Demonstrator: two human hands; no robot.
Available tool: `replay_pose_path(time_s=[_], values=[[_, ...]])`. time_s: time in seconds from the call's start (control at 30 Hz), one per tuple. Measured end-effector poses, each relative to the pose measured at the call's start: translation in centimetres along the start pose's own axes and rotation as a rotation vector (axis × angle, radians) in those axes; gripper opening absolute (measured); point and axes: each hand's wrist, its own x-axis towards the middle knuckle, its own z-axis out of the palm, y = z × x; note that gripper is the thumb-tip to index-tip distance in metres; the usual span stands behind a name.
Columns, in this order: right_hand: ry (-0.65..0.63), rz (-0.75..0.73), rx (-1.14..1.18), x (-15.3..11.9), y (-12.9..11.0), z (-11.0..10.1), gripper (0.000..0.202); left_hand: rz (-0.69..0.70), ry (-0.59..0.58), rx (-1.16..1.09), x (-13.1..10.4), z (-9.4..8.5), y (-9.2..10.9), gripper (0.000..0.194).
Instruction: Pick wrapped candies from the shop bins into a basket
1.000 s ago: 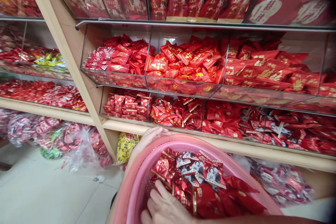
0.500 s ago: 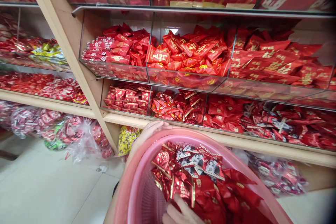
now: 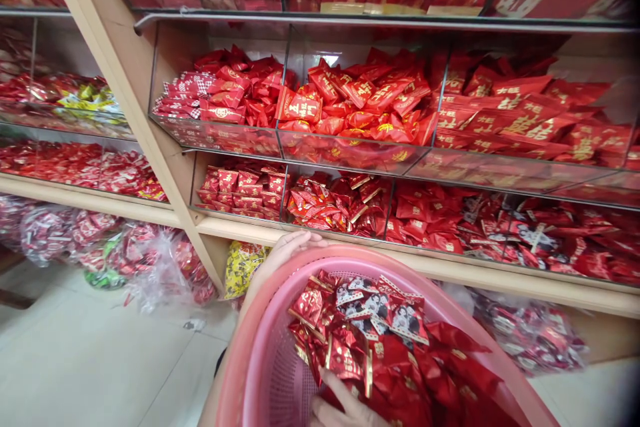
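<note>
A pink plastic basket (image 3: 265, 353) stands tilted in front of me, with small wrapped sweets in it. My left arm runs along its outer left side, and my left hand (image 3: 294, 247) is hooked on the far rim. Inside, my right hand (image 3: 343, 408) is low at the bottom of the view, index finger stretched out and touching the red and gold sweets (image 3: 345, 357). Nothing shows in its fingers, though part of the hand is cut off. Black-and-white printed sweets (image 3: 373, 305) lie behind these, and plain red packets (image 3: 440, 373) fill the right side.
Wooden shelving (image 3: 240, 230) rises just past the basket, with clear-fronted bins of red sweets (image 3: 370, 93). Below the bottom shelf lie a yellow bag (image 3: 245, 268) and clear bags of sweets (image 3: 530, 330). Pale floor tiles (image 3: 100, 353) show at left.
My right index finger has straightened and shifted slightly up and left over the sweets. My left hand and the basket have stayed in place.
</note>
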Motion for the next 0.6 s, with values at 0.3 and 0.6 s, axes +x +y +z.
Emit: replay_pose_path(time_s=[0.3,0.6], values=[[0.156,0.126,-0.140,3.0,0.6,-0.1,0.031,-0.013,0.002,0.009,0.2,-0.1,0.1,0.030],[0.116,0.194,-0.101,3.2,1.0,0.8,0.030,-0.003,0.045,0.000,0.1,0.2,0.2,0.031]])
